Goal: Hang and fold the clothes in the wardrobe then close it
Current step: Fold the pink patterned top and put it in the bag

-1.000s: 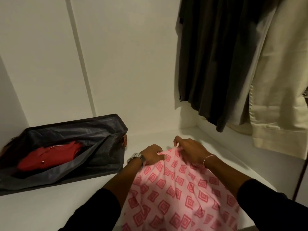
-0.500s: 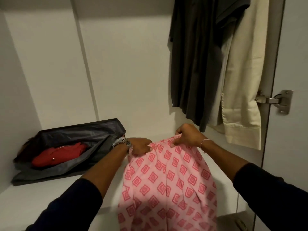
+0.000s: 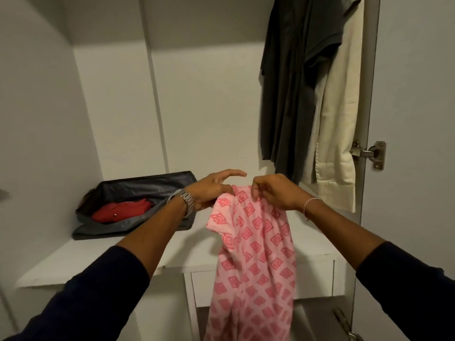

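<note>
A: Hanging from the right hand (image 3: 275, 193), the pink patterned garment (image 3: 253, 262) drops in front of the white shelf (image 3: 98, 257) and past its front edge, down to the bottom of the view.

B: How does that hand hold it?

A: Its fingers are curled down and pinch the top edge of the cloth. A thin bracelet (image 3: 310, 202) sits on the wrist.

B: And the left hand (image 3: 211, 190)?

A: It is just beside the right, at the same top edge. The index finger stretches out straight above the cloth, while the thumb and lower fingers meet the fabric's corner. Whether they truly grip it, I cannot tell; the hand looks mostly spread. A metal watch (image 3: 187, 200) is on that wrist.

B: What else is in the wardrobe?

A: 2 garments hang at the upper right: a dark grey shirt (image 3: 290, 94) and, touching it on the right, a cream garment (image 3: 337, 134). On the shelf at the left lies a dark fabric bag (image 3: 147, 188), open, with a red folded cloth (image 3: 123, 209) inside. The left forearm crosses in front of the bag's right end.

B: The door?

A: A metal hinge (image 3: 371, 153) shows on the right frame, beside the cream garment; the wardrobe stands open.
</note>
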